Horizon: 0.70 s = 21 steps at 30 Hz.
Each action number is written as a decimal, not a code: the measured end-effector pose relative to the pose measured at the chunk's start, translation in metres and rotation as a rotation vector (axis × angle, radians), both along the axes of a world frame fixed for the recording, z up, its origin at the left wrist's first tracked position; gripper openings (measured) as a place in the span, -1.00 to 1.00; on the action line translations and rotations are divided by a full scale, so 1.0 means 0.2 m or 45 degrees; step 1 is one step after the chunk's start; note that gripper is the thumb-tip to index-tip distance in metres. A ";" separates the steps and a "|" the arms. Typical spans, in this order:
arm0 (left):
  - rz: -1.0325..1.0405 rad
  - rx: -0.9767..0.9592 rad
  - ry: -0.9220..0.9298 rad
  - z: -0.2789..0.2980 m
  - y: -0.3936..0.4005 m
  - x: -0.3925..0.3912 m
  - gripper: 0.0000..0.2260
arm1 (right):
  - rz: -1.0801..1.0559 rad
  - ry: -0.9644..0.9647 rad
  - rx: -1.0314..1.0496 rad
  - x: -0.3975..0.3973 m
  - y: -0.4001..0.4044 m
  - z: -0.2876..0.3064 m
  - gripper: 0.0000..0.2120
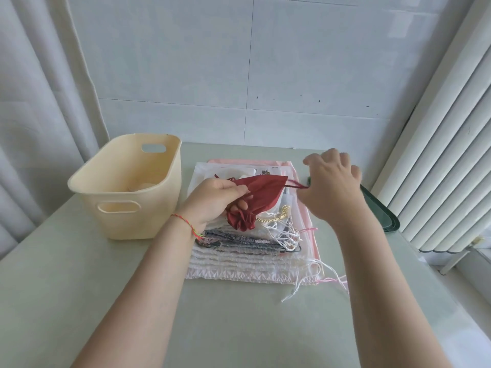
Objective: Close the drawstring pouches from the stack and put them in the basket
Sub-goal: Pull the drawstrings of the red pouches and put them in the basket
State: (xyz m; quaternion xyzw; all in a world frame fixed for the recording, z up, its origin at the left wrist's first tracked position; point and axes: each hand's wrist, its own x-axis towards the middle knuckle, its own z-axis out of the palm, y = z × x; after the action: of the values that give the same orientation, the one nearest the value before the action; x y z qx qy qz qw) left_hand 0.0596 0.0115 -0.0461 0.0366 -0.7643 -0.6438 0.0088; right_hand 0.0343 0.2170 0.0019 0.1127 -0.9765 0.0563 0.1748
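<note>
A dark red drawstring pouch [261, 193] hangs above the stack of pouches [247, 251] in the middle of the table. My left hand [212, 199] grips its gathered neck, and the mouth bunches below my fingers. My right hand [332, 184] pinches the pouch's red cord [296, 185] and holds it taut out to the right. The stack holds several flat pouches in white, pink and grey, with loose white cords trailing at its right side. A cream plastic basket [127, 208] stands left of the stack, with something pale lying in its bottom.
The pale green table [239, 328] runs to a tiled wall at the back. A dark green tray [382, 211] lies at the right edge, under white vertical blinds [438, 155]. A white curtain [39, 115] hangs behind the basket on the left.
</note>
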 end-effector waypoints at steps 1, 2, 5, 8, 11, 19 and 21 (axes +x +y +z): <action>-0.006 0.018 -0.002 0.01 0.01 0.00 -0.82 | 0.141 -0.084 -0.064 0.01 -0.01 0.01 -0.53; -0.011 0.041 -0.005 0.01 0.02 0.01 -0.83 | 0.298 -0.156 -0.177 0.04 -0.04 0.02 -0.48; -0.033 0.096 0.009 0.03 0.04 0.02 -0.85 | 0.609 -0.212 -0.469 0.08 -0.16 0.00 -0.60; -0.050 0.131 0.029 0.03 0.05 0.02 -0.79 | 0.624 -0.278 -0.534 0.07 -0.22 -0.09 -0.73; -0.038 0.133 0.031 0.02 0.05 0.01 -0.81 | 0.515 -0.307 -0.571 0.02 -0.22 -0.12 -0.86; 0.094 0.218 -0.011 -0.01 0.01 -0.01 -0.88 | 0.443 -0.446 -0.715 -0.02 -0.21 -0.14 -0.86; 0.089 0.236 -0.034 -0.01 0.01 -0.01 -0.91 | 0.440 -0.435 -0.717 -0.02 -0.21 -0.15 -0.88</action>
State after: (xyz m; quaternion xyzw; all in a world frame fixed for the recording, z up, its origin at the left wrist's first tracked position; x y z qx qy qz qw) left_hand 0.0566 0.0128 -0.0477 0.0726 -0.6999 -0.7104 0.0175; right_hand 0.0300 0.1753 -0.0276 0.2125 -0.9043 0.3696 0.0214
